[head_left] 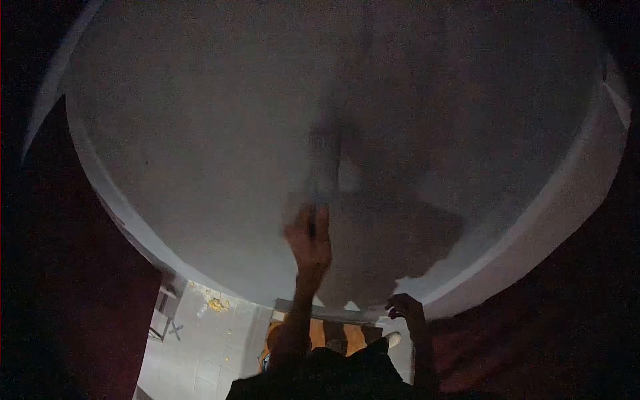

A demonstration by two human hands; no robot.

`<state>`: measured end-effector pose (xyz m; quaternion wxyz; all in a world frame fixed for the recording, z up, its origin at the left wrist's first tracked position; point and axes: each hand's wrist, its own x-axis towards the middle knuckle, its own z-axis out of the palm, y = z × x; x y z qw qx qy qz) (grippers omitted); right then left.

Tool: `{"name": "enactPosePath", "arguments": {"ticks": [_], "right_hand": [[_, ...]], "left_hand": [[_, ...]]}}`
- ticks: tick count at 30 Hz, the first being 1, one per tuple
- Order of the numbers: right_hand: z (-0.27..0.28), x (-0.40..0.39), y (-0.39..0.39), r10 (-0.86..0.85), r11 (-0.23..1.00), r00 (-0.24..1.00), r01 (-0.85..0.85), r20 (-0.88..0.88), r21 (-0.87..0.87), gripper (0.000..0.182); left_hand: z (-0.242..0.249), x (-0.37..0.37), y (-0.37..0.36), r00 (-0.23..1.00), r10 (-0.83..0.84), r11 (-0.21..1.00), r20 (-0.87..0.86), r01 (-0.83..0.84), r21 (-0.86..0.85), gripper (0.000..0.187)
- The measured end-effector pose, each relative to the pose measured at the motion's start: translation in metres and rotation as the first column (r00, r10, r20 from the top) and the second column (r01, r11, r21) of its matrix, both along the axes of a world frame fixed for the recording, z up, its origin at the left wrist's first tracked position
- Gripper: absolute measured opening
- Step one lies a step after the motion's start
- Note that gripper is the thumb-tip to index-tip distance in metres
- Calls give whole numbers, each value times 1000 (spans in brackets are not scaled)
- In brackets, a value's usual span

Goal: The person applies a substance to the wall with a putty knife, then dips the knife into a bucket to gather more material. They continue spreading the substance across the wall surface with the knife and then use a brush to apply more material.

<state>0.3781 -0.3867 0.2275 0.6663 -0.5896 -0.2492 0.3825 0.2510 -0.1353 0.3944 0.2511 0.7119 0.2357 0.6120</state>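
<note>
The person's left grip [311, 243], a bare hand on a raised forearm, is closed narrowly around a slim, dark-grey implement [325, 157]. Dim light and blur hide the implement's exact shape and material. It runs away from the grip, its near end between thumb and fingers and its far part beyond the fingertips, in front of a broad, smooth, pale-grey surface [180, 133] with a curved outline. Whether the implement touches that surface I cannot tell.

The right grip [407, 309], also a bare hand, is well apart from the implement, lower in the view and to its right. Its fingers are loosely bent with a little space between them, and nothing shows within them. It is near the lower edge of the pale-grey surface; contact there cannot be made out. A large dark shadow lies on the surface beside the left grip, reaching toward the right one.

Beneath the forearms is the person's black clothing [320, 380], with an orange-and-dark-brown striped object [357, 339] just beyond it. To the left, small yellow scraps [217, 303] lie on a pale tiled floor [207, 373], near a thin dark frame [159, 328]. Deep maroon areas [500, 347] flank the scene on both sides.
</note>
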Motion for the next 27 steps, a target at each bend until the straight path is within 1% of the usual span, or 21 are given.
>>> {"name": "enactPosePath", "arguments": {"ticks": [1,2,3,4,6,7,8,9,10,11,12,13,14,15,16,18,19,21,23,25,27], "right_hand": [[2,-4,3,18,1000,1000,-18,23,-2,28],[4,-6,7,35,999,998,-35,51,-2,28],[5,-7,10,50,999,995,-50,82,-1,29],[5,-7,12,49,999,996,-49,74,3,30],[1,-8,13,45,999,997,-46,59,7,31],[1,-9,13,25,998,1000,-24,17,-63,31],[2,-12,13,3,991,1000,-6,-26,-134,31],[3,-14,11,-24,980,998,10,-66,-200,31],[1,-16,7,-13,989,1000,9,-25,-150,30],[-2,-20,1,-4,994,1000,5,13,-106,29],[-5,-22,-4,5,998,999,-2,47,-65,28],[-13,-20,-6,23,999,999,-21,42,-48,28],[-23,-14,-8,40,999,999,-39,36,-33,27],[-32,-12,-11,56,998,998,-56,32,-18,27],[-19,-14,-10,106,994,994,-106,39,15,27],[-15,-6,-2,78,996,996,-76,34,-56,26],[-12,-7,-3,57,993,998,-55,20,-102,26],[-6,-8,-1,57,997,997,-54,55,-56,25],[5,-12,0,46,999,995,-44,92,-18,25],[15,-17,-5,25,1000,991,-27,128,15,24],[21,-19,-19,-28,999,996,26,89,29,24]], "left_hand": [[33,6,11,999,32,999,2,-32,19,32],[66,8,17,998,-52,998,45,54,-28,33],[88,11,23,986,-135,987,95,142,-69,33],[89,17,34,987,-146,986,75,151,-66,34],[73,35,61,985,-167,984,35,169,-62,34],[53,39,62,992,-123,988,16,124,-88,36],[21,41,58,997,-80,991,-6,79,-112,37],[-25,45,56,989,-113,989,95,121,-88,37],[-66,42,46,970,-148,985,193,162,-61,36],[-85,20,29,987,-93,973,-128,63,-221,37],[-146,8,27,926,-91,971,-366,1,-239,38],[-184,-3,10,901,-140,929,-411,-25,-370,37],[-250,-17,2,845,-101,961,-525,-55,-272,34],[-305,-30,-5,778,-53,983,-626,-69,-169,31],[-317,-39,-19,763,-63,974,-643,-94,-207,29],[-321,-43,-41,731,-97,952,-675,-130,-278,26],[-313,-43,-45,703,-50,985,-709,-84,-153,25],[-294,-28,-41,654,41,996,-755,34,83,25],[-277,-6,-30,855,-55,996,-516,85,35,23],[-196,15,-26,848,-36,999,-529,26,-26,22],[-125,27,-35,948,-165,976,-274,117,-184,25]]}}
